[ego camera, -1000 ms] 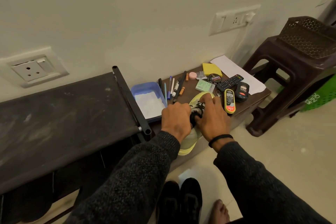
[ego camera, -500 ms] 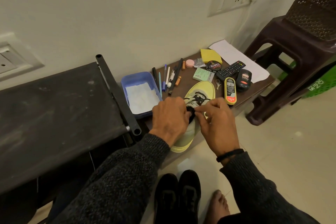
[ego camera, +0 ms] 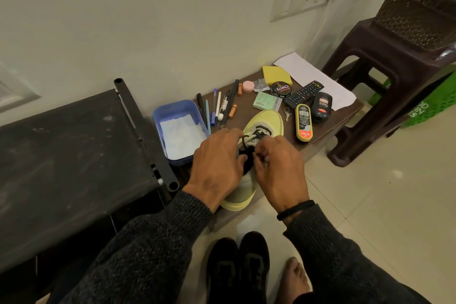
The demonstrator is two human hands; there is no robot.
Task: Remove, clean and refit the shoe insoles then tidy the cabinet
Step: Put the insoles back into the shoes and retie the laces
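Yellow shoe [ego camera: 267, 119] lies on the low brown table [ego camera: 345, 110], heel overhanging its near edge. Left hand [ego camera: 217, 165] rests curled over the shoe's left side; right hand [ego camera: 278, 168] pinches the black laces [ego camera: 249, 139]. Blue tray [ego camera: 172, 111] just left, polish applicator [ego camera: 304, 122] just right.

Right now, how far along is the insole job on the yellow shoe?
Early, it seems. Done: the yellow shoe lies on the low brown table, with the blue tub beside it. In hand: the left hand and the right hand work at its black laces; the exact grip is hidden. Left: no insole shows outside a shoe, and the black shoes wait on the floor.
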